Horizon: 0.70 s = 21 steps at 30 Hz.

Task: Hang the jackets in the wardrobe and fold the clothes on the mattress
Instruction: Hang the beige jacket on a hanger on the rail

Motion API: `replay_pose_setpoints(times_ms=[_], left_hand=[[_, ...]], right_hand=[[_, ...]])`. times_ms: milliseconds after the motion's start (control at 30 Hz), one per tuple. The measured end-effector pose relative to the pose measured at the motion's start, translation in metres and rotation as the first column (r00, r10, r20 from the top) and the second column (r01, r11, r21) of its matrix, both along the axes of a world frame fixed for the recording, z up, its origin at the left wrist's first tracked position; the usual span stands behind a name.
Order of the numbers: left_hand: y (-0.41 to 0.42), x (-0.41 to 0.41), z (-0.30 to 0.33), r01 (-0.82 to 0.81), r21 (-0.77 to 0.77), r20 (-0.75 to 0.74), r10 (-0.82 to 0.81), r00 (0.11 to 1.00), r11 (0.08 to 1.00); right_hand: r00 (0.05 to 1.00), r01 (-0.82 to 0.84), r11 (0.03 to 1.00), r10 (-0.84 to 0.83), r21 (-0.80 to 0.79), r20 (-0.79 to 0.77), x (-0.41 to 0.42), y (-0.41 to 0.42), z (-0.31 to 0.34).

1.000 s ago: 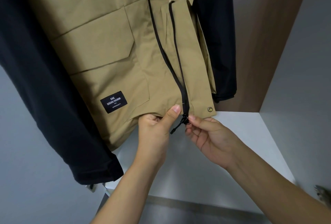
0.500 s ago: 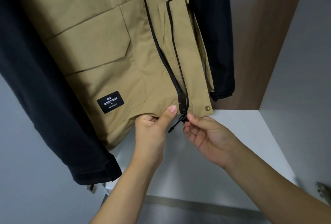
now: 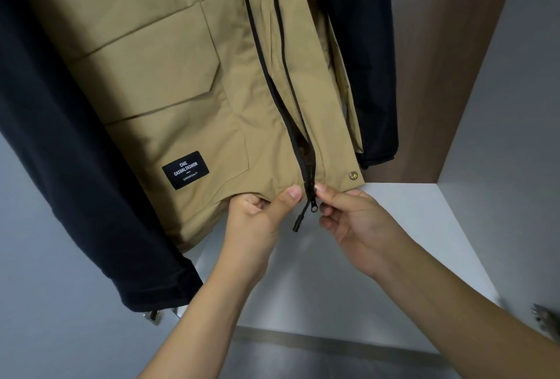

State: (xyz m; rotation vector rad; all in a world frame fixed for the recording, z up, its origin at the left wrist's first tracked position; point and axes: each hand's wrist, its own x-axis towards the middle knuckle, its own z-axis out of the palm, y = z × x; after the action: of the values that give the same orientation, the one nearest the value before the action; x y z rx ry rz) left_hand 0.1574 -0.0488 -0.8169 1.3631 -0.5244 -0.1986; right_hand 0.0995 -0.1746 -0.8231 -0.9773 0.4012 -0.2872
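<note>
A tan jacket with black sleeves (image 3: 169,81) hangs inside the wardrobe, its front zipper open above the hem. My left hand (image 3: 257,221) pinches the hem just left of the zipper base. My right hand (image 3: 351,221) pinches the hem on the right side, fingertips at the black zipper slider (image 3: 312,196). The zipper pull (image 3: 301,218) dangles between both hands. A black label (image 3: 185,170) sits on the lower pocket. The hanger and rail are out of view.
The white wardrobe floor (image 3: 409,227) lies under the jacket. A brown wooden panel (image 3: 448,60) rises at the back right, a grey wall (image 3: 515,136) to its right, and a grey wall (image 3: 36,257) on the left.
The two zipper halves have come together at the hem, and my right fingertips have closed in on the slider. Both hands have barely shifted.
</note>
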Motion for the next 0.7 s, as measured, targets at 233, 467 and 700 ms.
replay_pose_setpoints(times_ms=[233,467,700], left_hand=[[-0.004,-0.003,-0.003,-0.239,0.280,0.173,0.196,0.965,0.930],[-0.011,-0.004,0.001,-0.314,0.315,0.089,0.301,0.949,0.896],[-0.008,-0.002,0.010,-0.314,0.384,0.113,0.293,0.949,0.868]], right_hand=[[0.990,0.129,0.987,-0.134,0.098,0.049,0.001,0.010,-0.001],[0.996,0.061,0.997,-0.058,-0.038,0.071,0.003,0.007,0.004],[0.999,-0.004,0.933,0.018,-0.359,0.037,-0.001,-0.006,0.011]])
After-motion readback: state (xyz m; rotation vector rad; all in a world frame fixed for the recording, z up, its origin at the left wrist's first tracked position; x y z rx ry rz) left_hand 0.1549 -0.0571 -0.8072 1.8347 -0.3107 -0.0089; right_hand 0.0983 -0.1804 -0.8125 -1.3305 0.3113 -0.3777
